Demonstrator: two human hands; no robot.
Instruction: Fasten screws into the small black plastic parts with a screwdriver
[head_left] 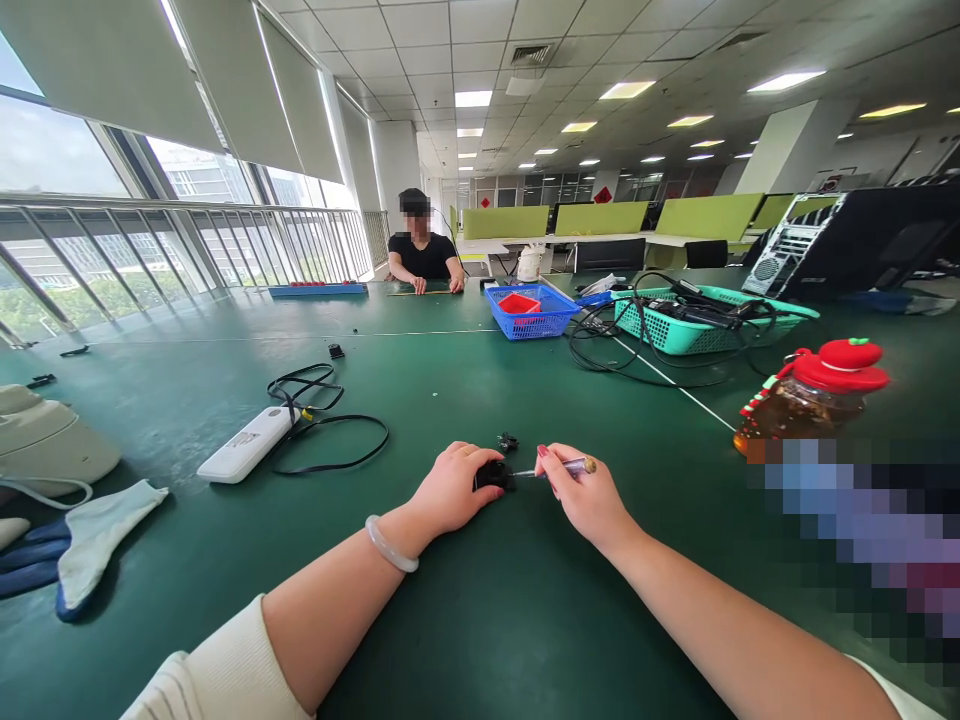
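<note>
On the green table [435,570] my left hand [452,487] grips a small black part [491,477] between thumb and fingers; its exact kind is hard to make out. My right hand [589,497] is closed around the handle of a screwdriver [576,467]. The thin metal shaft points left, and its tip meets or nearly meets the black part. Just beyond my left fingers lies another small dark piece [508,441], apart from both hands.
Left lie a white power strip [247,445] with a looped black cord and a work glove [109,545]. Ahead stand a blue basket [532,325] and a green basket [671,342] with cables. A red-lidded bottle [817,395] stands right. Across the table sits a person [420,258].
</note>
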